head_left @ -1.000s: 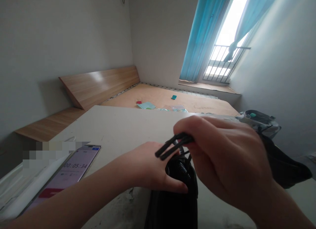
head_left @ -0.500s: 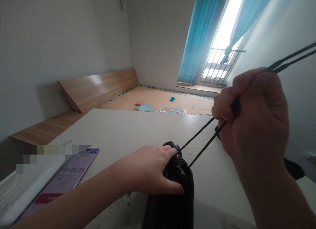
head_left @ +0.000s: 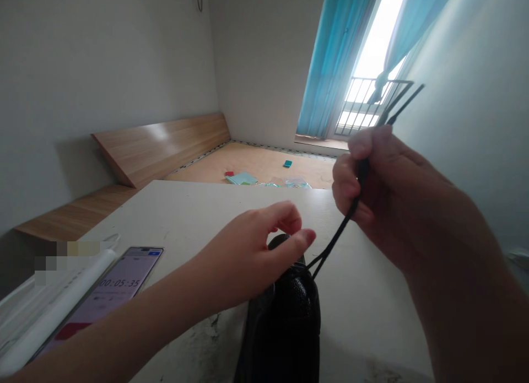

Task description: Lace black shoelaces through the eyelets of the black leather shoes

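A black pebbled-leather shoe, as far as its shape shows, rests on the near part of the white table with its lower part in deep shadow. Two thin black laces run from its top up to the right. My right hand is closed around these laces, and their loose ends stick out above the fingers. Over the far left side of the shoe hovers my left hand, fingers curled and thumb apart, with nothing in it. That hand hides some of the shoe.
A phone showing a running timer lies on the white table at the left, beside a white plastic-wrapped item. Beyond the table is a bed base with small packets, then a window with blue curtains.
My left hand has lifted off the shoe and its fingers have curled. My right hand has shifted left, and the laces now run close together, less taut than before.
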Demonstrator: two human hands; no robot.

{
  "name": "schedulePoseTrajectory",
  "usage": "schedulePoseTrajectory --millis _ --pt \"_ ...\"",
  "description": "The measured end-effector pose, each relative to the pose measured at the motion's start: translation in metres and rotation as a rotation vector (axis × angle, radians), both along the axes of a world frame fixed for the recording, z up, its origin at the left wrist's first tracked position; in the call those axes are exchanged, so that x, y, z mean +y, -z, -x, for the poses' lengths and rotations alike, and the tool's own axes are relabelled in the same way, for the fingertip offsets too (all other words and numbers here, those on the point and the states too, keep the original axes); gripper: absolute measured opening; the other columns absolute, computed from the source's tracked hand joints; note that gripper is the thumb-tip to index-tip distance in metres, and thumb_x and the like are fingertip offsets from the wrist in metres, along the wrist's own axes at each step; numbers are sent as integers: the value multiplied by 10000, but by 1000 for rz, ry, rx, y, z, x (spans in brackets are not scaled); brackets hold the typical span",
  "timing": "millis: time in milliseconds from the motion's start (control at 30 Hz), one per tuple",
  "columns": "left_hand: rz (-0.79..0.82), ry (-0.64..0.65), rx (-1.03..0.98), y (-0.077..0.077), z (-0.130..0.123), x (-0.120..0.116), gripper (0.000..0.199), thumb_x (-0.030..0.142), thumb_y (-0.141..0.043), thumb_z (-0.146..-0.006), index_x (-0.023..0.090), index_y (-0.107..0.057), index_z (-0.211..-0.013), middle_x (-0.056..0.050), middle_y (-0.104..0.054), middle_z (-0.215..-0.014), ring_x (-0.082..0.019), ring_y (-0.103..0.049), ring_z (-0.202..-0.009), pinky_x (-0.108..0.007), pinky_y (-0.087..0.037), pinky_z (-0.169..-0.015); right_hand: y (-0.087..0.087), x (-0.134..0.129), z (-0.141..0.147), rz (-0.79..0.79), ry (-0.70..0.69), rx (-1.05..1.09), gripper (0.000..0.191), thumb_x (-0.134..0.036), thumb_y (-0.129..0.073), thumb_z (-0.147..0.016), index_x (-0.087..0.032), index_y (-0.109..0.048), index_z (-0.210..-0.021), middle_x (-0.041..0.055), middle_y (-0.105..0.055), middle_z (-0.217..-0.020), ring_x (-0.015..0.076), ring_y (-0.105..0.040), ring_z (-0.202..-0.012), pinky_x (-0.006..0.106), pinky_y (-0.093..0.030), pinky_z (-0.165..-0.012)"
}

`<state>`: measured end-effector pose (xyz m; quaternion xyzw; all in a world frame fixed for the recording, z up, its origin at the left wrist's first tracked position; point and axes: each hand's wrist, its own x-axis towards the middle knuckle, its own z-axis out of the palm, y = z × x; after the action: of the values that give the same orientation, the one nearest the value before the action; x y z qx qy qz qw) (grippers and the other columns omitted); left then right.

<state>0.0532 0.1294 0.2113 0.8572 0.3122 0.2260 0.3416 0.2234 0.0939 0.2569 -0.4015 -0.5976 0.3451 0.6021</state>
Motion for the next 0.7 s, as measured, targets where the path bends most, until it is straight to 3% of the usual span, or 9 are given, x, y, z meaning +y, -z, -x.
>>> schedulePoseTrajectory --millis 167,233,300,433,533,633,700 --pt "-29 175 25 0 -4 -11 250 433 -574 -888 299 -621 -1094 28 -657 -1079 -188 -581 -970 -302 -445 -831 4 6 0 70 -3 27 225 -397 -435 -967 -238 -461 -809 -26 -511 -727 77 -471 -505 185 -358 -428" --pt "27 210 -5 2 -6 -11 161 373 -571 -895 262 -634 -994 23 -657 -987 -172 -581 -917 -286 -445 -818 5 7 0 63 29 -20 234 -430 -435 -956 -241 -454 -818 -13 -510 -756 89 -473 -532 196 -349 -431" --pt "115 216 -67 3 -7 -9 195 353 -495 -933 222 -615 -851 17 -620 -878 -151 -570 -837 -271 -450 -775 6 8 -1 20 63 -79 238 -425 -415 -960 -244 -462 -813 -14 -501 -746 97 -466 -542 206 -326 -429" --pt "186 94 -221 2 -3 2 331 379 -399 -963 202 -559 -733 5 -579 -922 -158 -545 -887 -291 -440 -840 7 14 -11 -194 229 -193 265 -324 -434 -965 -214 -528 -743 -20 -521 -699 82 -380 -474 230 -228 -401" --pt "293 -32 -435 -4 5 13 310 386 -420 -954 200 -509 -721 9 -562 -863 -163 -547 -909 -308 -449 -877 8 19 -23 -306 421 -399 266 -246 -463 -954 -186 -594 -730 -18 -539 -660 75 -373 -466 237 -255 -431" --pt "567 18 -704 -15 16 25 335 330 -367 -971 198 -410 -666 43 -376 -603 -101 -459 -588 -249 -485 -682 7 21 -38 -147 466 -663 276 -268 -419 -973 -205 -627 -804 -16 -510 -640 102 -421 -517 250 -317 -485" --pt "649 44 -754 -24 25 33 338 309 -345 -980 201 -395 -664 62 -251 -540 -79 -307 -462 -192 -430 -542 6 18 -46 23 357 -788 283 -302 -393 -981 -225 -645 -878 -18 -468 -612 119 -415 -514 262 -309 -481"
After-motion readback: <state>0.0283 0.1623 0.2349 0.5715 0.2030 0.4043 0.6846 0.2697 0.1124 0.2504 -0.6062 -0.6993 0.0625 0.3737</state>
